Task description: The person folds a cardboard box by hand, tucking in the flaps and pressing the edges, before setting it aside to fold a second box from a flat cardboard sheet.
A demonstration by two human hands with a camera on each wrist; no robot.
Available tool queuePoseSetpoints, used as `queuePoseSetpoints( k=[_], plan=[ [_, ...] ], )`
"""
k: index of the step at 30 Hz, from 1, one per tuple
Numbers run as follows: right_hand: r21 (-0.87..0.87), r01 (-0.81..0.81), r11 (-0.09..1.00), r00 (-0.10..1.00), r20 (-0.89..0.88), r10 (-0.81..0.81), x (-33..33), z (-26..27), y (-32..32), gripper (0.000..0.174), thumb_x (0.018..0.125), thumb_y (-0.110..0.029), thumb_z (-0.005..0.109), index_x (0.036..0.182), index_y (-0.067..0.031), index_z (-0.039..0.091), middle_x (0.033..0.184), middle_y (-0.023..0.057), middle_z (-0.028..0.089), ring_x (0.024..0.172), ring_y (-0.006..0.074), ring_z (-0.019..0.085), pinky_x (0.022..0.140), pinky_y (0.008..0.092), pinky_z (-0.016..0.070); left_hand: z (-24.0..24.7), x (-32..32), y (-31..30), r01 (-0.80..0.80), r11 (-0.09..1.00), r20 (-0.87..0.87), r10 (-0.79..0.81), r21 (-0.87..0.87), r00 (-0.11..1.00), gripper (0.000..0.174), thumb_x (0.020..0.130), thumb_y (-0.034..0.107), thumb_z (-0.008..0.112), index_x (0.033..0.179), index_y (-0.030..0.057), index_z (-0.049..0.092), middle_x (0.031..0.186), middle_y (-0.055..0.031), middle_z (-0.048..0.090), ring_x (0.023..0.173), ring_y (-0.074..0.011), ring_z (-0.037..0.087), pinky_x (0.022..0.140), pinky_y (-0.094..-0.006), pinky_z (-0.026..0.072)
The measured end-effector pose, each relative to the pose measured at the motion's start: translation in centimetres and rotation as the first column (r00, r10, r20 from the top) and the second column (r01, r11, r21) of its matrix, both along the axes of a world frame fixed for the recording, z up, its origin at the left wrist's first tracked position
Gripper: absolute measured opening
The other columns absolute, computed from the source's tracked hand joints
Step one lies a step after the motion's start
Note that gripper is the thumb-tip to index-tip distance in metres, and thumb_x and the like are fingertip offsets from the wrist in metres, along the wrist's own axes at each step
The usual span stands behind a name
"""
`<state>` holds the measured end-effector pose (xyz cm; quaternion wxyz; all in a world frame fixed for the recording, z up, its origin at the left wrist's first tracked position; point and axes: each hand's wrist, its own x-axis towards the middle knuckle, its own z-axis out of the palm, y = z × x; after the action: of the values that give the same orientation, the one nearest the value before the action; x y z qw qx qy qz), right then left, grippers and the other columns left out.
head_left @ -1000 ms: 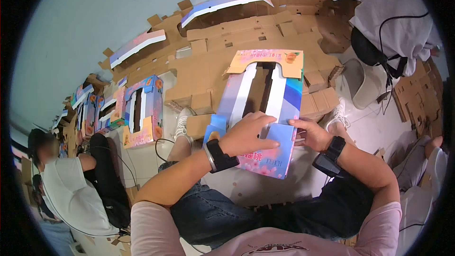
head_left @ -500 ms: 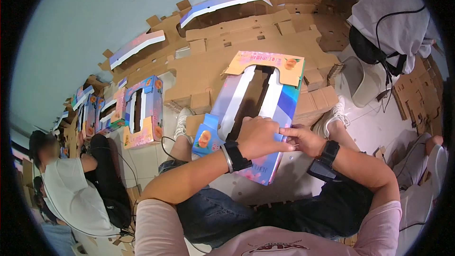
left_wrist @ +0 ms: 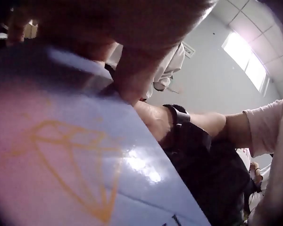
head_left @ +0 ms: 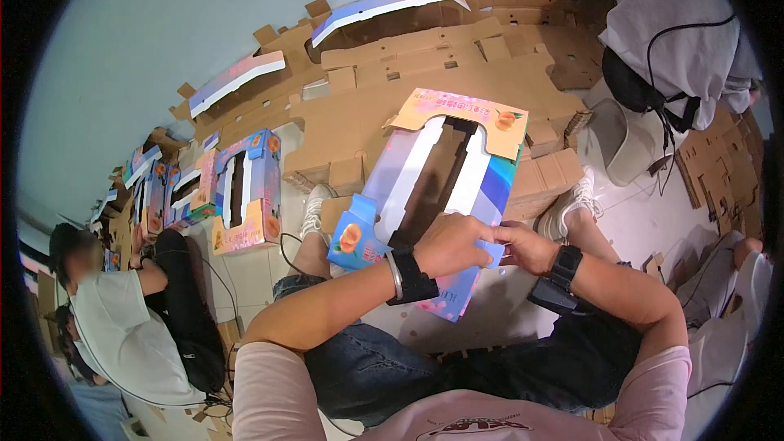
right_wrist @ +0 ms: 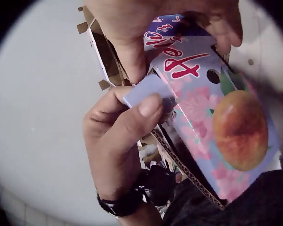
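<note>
A printed cardboard fruit box (head_left: pixel 490 188), with a long slot in its top, lies tilted between my knees. My left hand (head_left: pixel 453 245) is over its near right corner. In the right wrist view, that hand's thumb and fingers pinch a small blue flap (right_wrist: pixel 148 89) at the box edge. My right hand (head_left: pixel 529 247) grips the same corner, its thumb beside the flap and its fingers against the peach-printed side (right_wrist: pixel 240 129). Another blue flap (head_left: pixel 351 237) with a peach picture sticks out at the near left. In the left wrist view, the glossy box face (left_wrist: pixel 85 155) fills the foreground.
Stacked flat brown cardboard (head_left: pixel 433 73) lies beyond the box, up to the wall. Several similar boxes (head_left: pixel 249 188) stand at the left, near a seated person (head_left: pixel 139 318). A pale plastic chair (head_left: pixel 629 147) is at the right.
My left hand, spread over the box top a second ago, has shifted right and now pinches the flap. The box's near end has swung a little left. My right hand has closed in at the corner.
</note>
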<state>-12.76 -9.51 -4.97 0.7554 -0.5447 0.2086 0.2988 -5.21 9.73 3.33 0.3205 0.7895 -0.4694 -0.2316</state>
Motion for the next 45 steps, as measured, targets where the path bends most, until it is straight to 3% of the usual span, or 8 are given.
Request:
queuePoseSetpoints(
  k=[2,6,15,21,27,30,36,45],
  plan=[
    [0.056,-0.014,0.998,1.000,0.015,0.013,-0.2,0.2,-0.1,0.049,0.084,-0.046,0.067,0.118,-0.0118,0.055,0.105,0.0009,0.064,0.085,0.0098,0.060,0.075,0.0262,0.0468,0.0,-0.2,0.0,0.017,1.000,-0.120,-0.018,-0.005,0.993,0.030,0.071,0.021,0.076,0.093,0.0006,0.070,0.090,-0.0213,0.068,0.086,-0.0341,0.066,0.080,-0.0389,0.0501],
    [0.095,0.006,0.995,0.998,0.056,-0.012,-0.2,0.1,-0.2,0.048,0.088,-0.041,0.063,0.125,-0.0111,0.052,0.110,0.0028,0.064,0.097,0.0126,0.063,0.082,0.0275,0.0488,-0.1,-0.1,0.0,0.046,0.999,-0.081,-0.048,-0.026,0.996,0.031,0.073,0.022,0.076,0.095,0.0019,0.070,0.093,-0.0191,0.068,0.087,-0.0328,0.066,0.080,-0.0372,0.0501],
    [0.219,0.016,0.976,0.993,0.114,-0.042,0.0,0.1,0.0,0.055,0.089,-0.030,0.063,0.132,-0.0027,0.044,0.120,0.0084,0.061,0.105,0.0184,0.063,0.093,0.0360,0.0512,-0.8,-0.1,0.1,-0.020,0.994,-0.157,0.002,-0.110,0.988,0.026,0.074,0.016,0.076,0.095,0.0026,0.069,0.090,-0.0162,0.068,0.086,-0.0309,0.066,0.080,-0.0358,0.0495],
    [0.162,0.061,0.985,0.988,0.131,-0.083,-0.2,0.2,0.4,0.060,0.088,-0.031,0.066,0.134,-0.0017,0.042,0.123,0.0101,0.059,0.105,0.0187,0.064,0.090,0.0353,0.0535,-0.2,-0.2,0.1,-0.015,0.996,-0.170,0.000,-0.087,0.986,0.025,0.074,0.016,0.076,0.093,0.0020,0.068,0.090,-0.0164,0.068,0.085,-0.0296,0.066,0.080,-0.0354,0.0493],
    [0.153,0.059,0.986,0.983,0.161,-0.083,0.2,0.1,0.7,0.063,0.085,-0.035,0.066,0.134,-0.0042,0.043,0.121,0.0092,0.060,0.104,0.0192,0.064,0.088,0.0346,0.0533,-0.5,0.8,0.2,-0.006,0.984,-0.118,-0.016,-0.179,0.993,0.030,0.075,0.013,0.075,0.101,0.0025,0.065,0.095,-0.0139,0.065,0.092,-0.0285,0.064,0.082,-0.0367,0.0491],
    [0.164,0.083,0.983,0.982,0.156,-0.109,0.1,-0.2,0.4,0.061,0.085,-0.035,0.065,0.133,-0.0047,0.044,0.119,0.0083,0.061,0.104,0.0184,0.063,0.090,0.0357,0.0518,-1.1,1.7,1.1,-0.034,0.982,0.094,0.052,-0.184,0.994,0.037,0.075,0.014,0.075,0.108,0.0033,0.062,0.099,-0.0147,0.063,0.098,-0.0282,0.062,0.087,-0.0373,0.0485],
    [0.143,0.090,0.986,0.990,0.098,-0.105,-0.1,0.1,0.2,0.056,0.085,-0.034,0.064,0.130,-0.0044,0.049,0.115,0.0070,0.063,0.102,0.0182,0.062,0.091,0.0385,0.0498,-1.9,3.2,2.3,-0.079,0.989,0.009,0.080,-0.124,0.997,0.036,0.076,0.024,0.073,0.104,0.0039,0.062,0.099,-0.0146,0.063,0.098,-0.0300,0.060,0.086,-0.0396,0.0468],
    [0.133,0.093,0.987,0.990,0.090,-0.106,-0.2,0.1,0.1,0.056,0.085,-0.035,0.064,0.129,-0.0029,0.050,0.115,0.0079,0.063,0.102,0.0190,0.062,0.091,0.0382,0.0493,-2.0,3.4,2.5,-0.087,0.992,-0.014,0.086,-0.096,0.996,0.034,0.077,0.026,0.073,0.100,0.0026,0.064,0.099,-0.0148,0.063,0.096,-0.0295,0.061,0.084,-0.0393,0.0472]
  ],
)
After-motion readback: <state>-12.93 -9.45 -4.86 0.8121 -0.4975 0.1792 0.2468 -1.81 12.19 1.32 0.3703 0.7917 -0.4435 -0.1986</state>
